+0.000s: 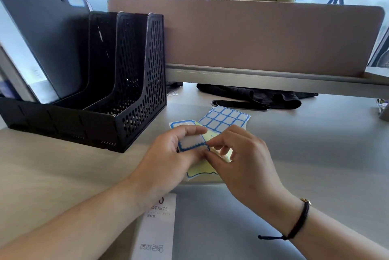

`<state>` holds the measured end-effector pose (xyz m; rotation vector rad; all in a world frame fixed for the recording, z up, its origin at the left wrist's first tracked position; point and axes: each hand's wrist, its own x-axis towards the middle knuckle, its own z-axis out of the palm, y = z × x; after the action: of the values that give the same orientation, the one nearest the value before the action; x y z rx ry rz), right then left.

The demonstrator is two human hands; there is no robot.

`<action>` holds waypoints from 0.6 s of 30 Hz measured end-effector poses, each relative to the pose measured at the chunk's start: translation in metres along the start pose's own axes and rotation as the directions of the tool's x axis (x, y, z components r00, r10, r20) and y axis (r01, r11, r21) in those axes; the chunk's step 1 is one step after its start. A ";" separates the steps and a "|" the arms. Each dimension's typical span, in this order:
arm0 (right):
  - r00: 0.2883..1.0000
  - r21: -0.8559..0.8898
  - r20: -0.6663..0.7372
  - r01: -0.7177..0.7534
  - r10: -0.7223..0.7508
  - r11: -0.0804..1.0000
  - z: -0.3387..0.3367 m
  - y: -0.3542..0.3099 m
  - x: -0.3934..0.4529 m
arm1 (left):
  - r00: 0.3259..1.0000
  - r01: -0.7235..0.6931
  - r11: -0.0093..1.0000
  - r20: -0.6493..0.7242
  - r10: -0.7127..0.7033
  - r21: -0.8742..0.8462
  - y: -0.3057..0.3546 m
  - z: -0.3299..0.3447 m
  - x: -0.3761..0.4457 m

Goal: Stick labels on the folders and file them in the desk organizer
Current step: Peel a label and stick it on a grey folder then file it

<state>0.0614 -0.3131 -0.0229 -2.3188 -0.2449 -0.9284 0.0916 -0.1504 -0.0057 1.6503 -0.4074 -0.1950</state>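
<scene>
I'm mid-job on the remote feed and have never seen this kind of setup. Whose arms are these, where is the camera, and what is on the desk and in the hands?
There is no machine here: a person works with bare hands, and the single picture comes from a wide-angle camera on their head, looking forward and down.

The left hand holds a sheet of blue-bordered labels, and the right hand pinches at a label's corner, seemingly peeling it. The grip of both hands is on that sheet.

On the grey desk a second label sheet with smaller labels lies behind the hands. A folder lies beneath the forearms. The black desk organizer stands at left, with a dark folder already filed in it, labelled at its top corner.
</scene>
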 end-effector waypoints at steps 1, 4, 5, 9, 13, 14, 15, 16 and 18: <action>1.000 -0.002 -0.005 0.008 -0.008 1.000 0.000 0.000 0.000 | 1.000 0.008 1.000 0.002 -0.008 -0.009 -0.001 -0.001 0.001; 1.000 0.002 -0.009 0.024 -0.024 1.000 0.001 0.000 0.000 | 1.000 0.023 0.999 -0.002 -0.023 -0.023 -0.002 -0.002 0.002; 1.000 0.003 -0.008 0.028 -0.028 1.000 0.000 0.000 0.000 | 1.000 0.028 0.999 -0.007 -0.028 -0.024 -0.003 -0.002 0.002; 0.999 0.013 0.006 0.043 -0.043 0.999 -0.001 0.000 -0.001 | 0.998 0.060 0.992 -0.026 -0.063 -0.107 0.000 -0.001 0.002; 0.999 0.020 0.007 0.046 -0.046 0.999 -0.001 0.001 -0.001 | 0.992 0.087 0.973 -0.066 -0.104 -0.215 0.003 -0.001 0.002; 0.999 0.020 0.005 0.050 -0.050 0.999 -0.001 0.001 -0.001 | 0.991 0.090 0.973 -0.075 -0.108 -0.210 0.003 -0.001 0.002; 0.999 0.018 0.002 0.053 -0.053 0.998 -0.001 0.002 -0.001 | 0.991 0.094 0.977 -0.079 -0.111 -0.193 0.003 -0.001 0.003; 0.999 0.015 -0.001 0.054 -0.054 0.998 -0.001 0.003 -0.001 | 0.990 0.098 0.979 -0.081 -0.114 -0.178 0.003 -0.001 0.003; 0.998 0.006 -0.003 0.063 -0.063 0.998 -0.001 0.004 -0.001 | 0.990 0.097 0.986 -0.086 -0.110 -0.139 0.004 -0.001 0.002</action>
<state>0.0615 -0.3172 -0.0253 -2.3153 -0.3208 -0.9608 0.0934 -0.1506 -0.0014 1.5422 -0.2325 -0.2170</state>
